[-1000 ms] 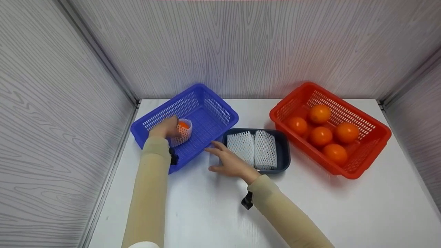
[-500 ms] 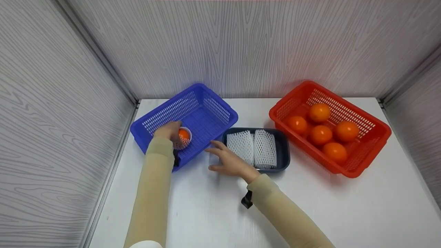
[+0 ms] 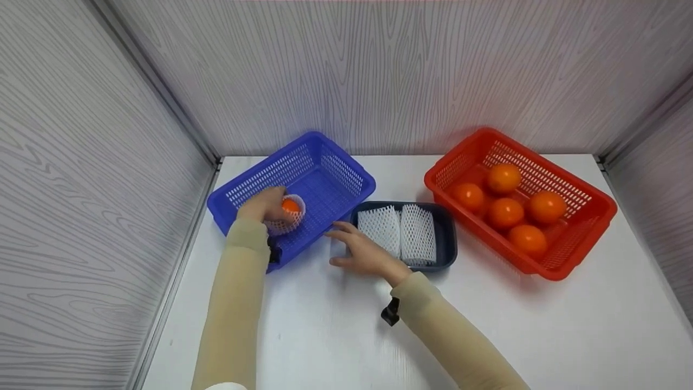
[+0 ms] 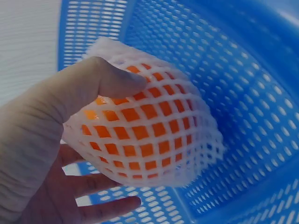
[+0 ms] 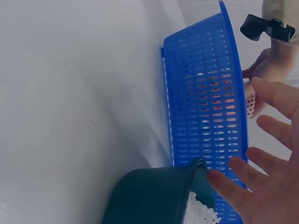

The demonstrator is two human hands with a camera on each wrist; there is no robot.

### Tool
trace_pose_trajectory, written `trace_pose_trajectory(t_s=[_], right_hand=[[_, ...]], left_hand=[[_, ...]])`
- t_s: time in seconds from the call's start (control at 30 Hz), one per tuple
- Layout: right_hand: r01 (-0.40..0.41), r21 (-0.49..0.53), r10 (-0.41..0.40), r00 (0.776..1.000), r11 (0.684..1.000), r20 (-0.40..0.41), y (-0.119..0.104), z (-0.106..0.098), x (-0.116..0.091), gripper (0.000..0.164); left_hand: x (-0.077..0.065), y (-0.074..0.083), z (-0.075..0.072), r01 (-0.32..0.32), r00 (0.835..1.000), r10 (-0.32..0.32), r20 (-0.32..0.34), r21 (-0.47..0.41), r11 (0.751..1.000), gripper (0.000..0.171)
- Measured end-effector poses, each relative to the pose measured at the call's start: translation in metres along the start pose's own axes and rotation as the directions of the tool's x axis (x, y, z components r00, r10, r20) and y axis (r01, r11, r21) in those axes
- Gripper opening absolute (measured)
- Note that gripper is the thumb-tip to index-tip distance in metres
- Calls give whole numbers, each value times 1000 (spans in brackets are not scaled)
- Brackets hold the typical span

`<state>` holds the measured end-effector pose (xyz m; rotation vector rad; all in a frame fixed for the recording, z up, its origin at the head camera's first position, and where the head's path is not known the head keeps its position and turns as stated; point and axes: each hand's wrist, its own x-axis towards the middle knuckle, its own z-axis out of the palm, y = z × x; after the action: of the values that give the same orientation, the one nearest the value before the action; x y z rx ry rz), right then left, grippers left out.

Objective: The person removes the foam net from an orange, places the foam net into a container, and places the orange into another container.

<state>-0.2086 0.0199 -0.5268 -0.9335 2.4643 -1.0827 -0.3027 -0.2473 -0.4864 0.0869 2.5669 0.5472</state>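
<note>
My left hand (image 3: 263, 205) reaches into the near left part of the blue basket (image 3: 325, 189). It holds an orange (image 4: 149, 112) wrapped in a white foam net sleeve (image 4: 208, 135); the thumb lies across the net and the fingers pass underneath. One end of the orange shows bare through the sleeve's opening in the head view. My right hand (image 3: 368, 253) hovers with spread, loose fingers between the blue basket and the dark tray (image 3: 446, 238), holding nothing. Flattened white foam nets (image 3: 418, 234) lie in that tray, partly behind the right hand.
On the right stands a red basket (image 3: 590, 233) with several bare oranges (image 3: 505, 213) in it. The dark tray sits between the two baskets on the white table (image 3: 335, 336). Grey wood-patterned walls (image 3: 379, 76) close off the back and sides.
My left hand has lowered a little in the blue basket with the wrapped orange, whose open end has tipped and shifted slightly. The right hand has stayed almost still.
</note>
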Motion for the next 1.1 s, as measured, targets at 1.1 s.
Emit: trace_pose_trajectory(t_s=[1.1], right_hand=[[144,234,-78,960,962,-271,6,-46,-77,66]], left_hand=[[-105,80,54,-527,698,520,-492,138,839,75]])
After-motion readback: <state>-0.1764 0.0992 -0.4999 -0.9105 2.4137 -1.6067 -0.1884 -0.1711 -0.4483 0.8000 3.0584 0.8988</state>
